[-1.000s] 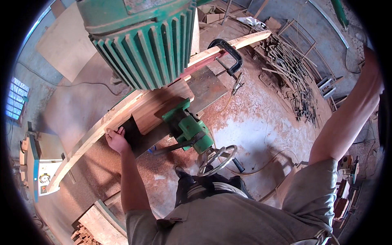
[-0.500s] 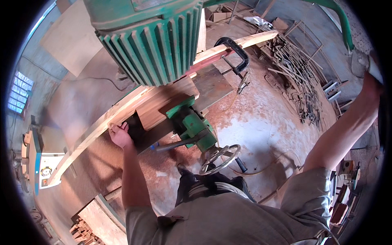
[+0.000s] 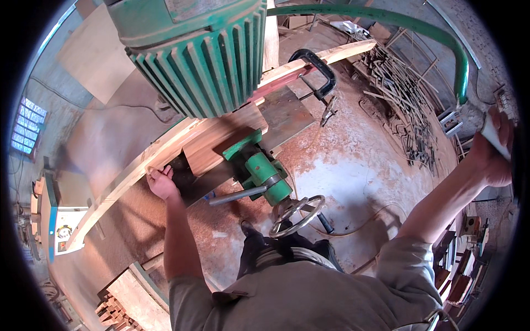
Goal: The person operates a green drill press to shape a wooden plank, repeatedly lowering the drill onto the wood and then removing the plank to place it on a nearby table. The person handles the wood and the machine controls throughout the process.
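Note:
A long curved wooden board (image 3: 130, 172) lies across the machine beneath a large green ribbed motor (image 3: 204, 77). At the board's near edge is my left hand (image 3: 162, 182), its fingers curled against the wood. Right of that hand, a wooden block (image 3: 221, 143) sits between the board and a green clamp jaw (image 3: 243, 144). Out at the far right, my raised right hand (image 3: 493, 160) is closed around a flat white piece (image 3: 495, 135), whose kind I cannot make out. Close to it ends a thick curved green bar (image 3: 462, 66) running from the motor.
A black C-clamp (image 3: 326, 74) grips the board right of the motor. A metal handwheel (image 3: 298, 216) and a lever (image 3: 234, 197) stand before my body. Scrap strips (image 3: 392, 99) lie heaped at the right; cut blocks (image 3: 116, 313) are stacked lower left.
My right hand has come down with the white piece, and the green bar's end has dropped too. The motor has shifted slightly left in view. My left hand stays at the board.

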`<state>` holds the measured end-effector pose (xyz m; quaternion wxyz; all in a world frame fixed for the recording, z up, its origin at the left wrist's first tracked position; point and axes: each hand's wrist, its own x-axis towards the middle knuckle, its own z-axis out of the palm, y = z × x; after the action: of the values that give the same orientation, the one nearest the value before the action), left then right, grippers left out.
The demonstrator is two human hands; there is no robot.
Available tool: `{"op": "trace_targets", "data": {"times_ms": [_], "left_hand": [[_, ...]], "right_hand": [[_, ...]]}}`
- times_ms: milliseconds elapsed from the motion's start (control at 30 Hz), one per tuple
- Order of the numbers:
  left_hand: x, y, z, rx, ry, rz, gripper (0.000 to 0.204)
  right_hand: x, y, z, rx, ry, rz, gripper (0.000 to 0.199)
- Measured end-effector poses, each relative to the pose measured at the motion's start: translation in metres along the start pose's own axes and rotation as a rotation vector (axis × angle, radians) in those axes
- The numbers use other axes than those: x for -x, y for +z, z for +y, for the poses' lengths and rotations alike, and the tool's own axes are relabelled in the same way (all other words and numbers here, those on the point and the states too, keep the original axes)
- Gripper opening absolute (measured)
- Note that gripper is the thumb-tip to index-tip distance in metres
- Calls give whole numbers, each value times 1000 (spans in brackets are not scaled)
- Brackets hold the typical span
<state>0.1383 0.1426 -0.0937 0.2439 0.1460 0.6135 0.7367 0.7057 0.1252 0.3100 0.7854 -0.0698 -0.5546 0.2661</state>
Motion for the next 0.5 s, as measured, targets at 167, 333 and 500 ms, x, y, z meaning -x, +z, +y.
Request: {"op": "trace_targets", "data": {"times_ms": [167, 333, 500], "left_hand": [[2, 3, 0, -17, -9, 15, 29], [6, 5, 6, -34, -46, 20, 34], [7, 7, 7, -35, -61, 35, 39]], "right_hand": [[38, -36, -17, -134, 77, 14, 37], [73, -43, -15, -162, 32, 157, 39], [112, -42, -6, -96, 41, 123, 33]]}}
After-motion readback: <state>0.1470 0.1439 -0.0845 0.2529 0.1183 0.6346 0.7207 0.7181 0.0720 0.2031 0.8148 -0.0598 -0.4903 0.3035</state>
